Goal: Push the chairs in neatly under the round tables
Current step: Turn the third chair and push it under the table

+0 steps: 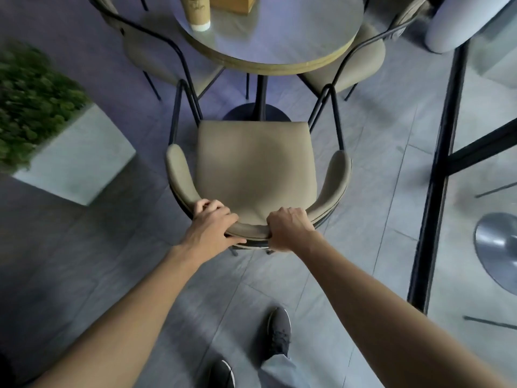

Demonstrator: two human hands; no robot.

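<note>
A beige upholstered chair with a curved backrest and thin black metal legs (256, 169) is seen on the grey tiled floor (363, 214), just short of the round grey desk with a pale wooden edge (279, 43); only its front legs reach under the rim. The curved backrest is gripped by both hands: the left hand (214, 224) is closed over the top edge, and the right hand (289, 228) is clenched around it. Two more beige chairs (151, 49) are tucked at either side. A tan paper cup (195, 11) and a wooden box (233, 3) are carried by the desk.
</note>
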